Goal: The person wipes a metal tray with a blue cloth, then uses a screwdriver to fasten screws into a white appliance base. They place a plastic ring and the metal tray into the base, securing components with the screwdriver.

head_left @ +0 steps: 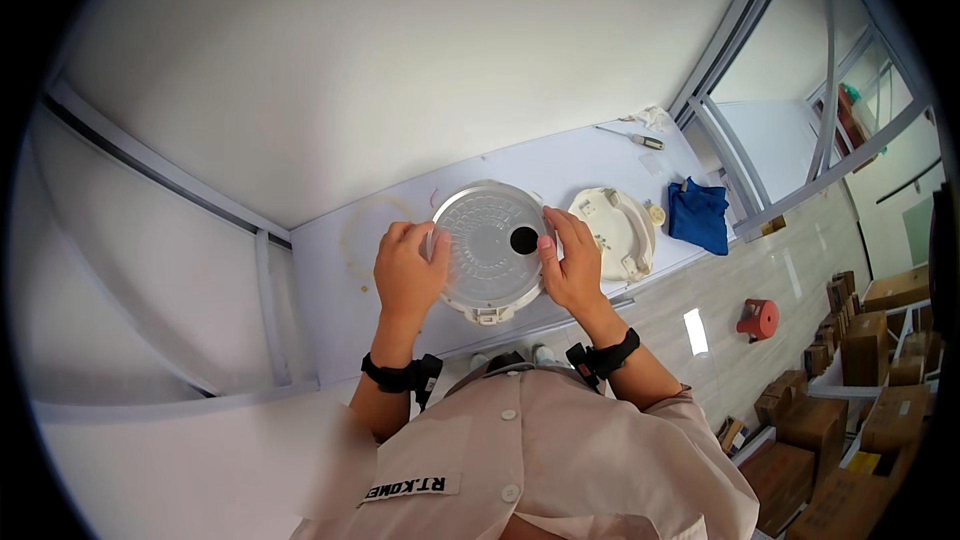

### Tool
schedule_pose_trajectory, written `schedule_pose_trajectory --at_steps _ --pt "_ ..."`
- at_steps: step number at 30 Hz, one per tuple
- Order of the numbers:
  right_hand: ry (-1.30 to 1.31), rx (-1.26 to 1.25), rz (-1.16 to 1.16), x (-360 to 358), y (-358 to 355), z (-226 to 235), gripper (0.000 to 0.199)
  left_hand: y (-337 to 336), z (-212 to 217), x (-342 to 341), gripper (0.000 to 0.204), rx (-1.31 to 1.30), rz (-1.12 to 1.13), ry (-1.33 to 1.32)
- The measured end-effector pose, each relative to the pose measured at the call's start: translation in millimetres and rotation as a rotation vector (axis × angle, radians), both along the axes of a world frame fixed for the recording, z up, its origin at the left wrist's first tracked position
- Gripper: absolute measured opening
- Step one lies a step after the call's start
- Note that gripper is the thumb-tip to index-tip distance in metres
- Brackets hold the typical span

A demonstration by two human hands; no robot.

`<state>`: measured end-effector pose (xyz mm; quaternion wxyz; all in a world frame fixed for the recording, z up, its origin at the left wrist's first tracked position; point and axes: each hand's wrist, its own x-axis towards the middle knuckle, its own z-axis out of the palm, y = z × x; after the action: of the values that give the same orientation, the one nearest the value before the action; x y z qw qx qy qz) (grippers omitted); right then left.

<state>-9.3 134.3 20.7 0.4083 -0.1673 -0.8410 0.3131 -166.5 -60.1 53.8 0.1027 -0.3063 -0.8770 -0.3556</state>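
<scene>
In front of me is a round rice-cooker lid (485, 275) with a silvery, embossed metal face and a black round spot at its right side. A white rim with a latch-like tab runs along its near edge. My left hand (410, 262) is closed on the left edge, thumb over the metal face. On the opposite edge my right hand (573, 265) grips too, its thumb beside the black spot. The undersides of the fingers are hidden. Just right of that hand lies a cream plastic cover (622, 235) with a curved raised part.
A small beige round part (656, 215) and a blue cloth (698, 218) lie right of the cover. Farther back is a screwdriver (645, 141). A pale thin ring (343, 240) rests at left on the white table (320, 310). A red stool (758, 320) and cardboard boxes (865, 350) stand on the floor.
</scene>
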Motion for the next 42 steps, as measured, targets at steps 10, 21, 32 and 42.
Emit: schedule_pose_trajectory --at_steps 10,21,32,42 --pt "-0.346 -0.23 -0.098 40.6 11.4 -39.9 0.026 3.7 10.7 15.5 0.025 0.036 -0.267 0.077" --pt "-0.83 -0.036 -0.037 46.5 -4.9 -86.9 0.044 10.7 17.2 36.7 0.032 -0.051 -0.621 0.077" --pt "-0.72 -0.038 -0.063 35.9 -5.3 -121.8 0.039 11.6 9.2 35.1 0.032 -0.004 -0.62 0.098" --pt "-0.635 -0.15 -0.017 38.4 4.1 -108.7 0.057 7.7 6.4 34.5 0.035 -0.016 -0.624 0.074"
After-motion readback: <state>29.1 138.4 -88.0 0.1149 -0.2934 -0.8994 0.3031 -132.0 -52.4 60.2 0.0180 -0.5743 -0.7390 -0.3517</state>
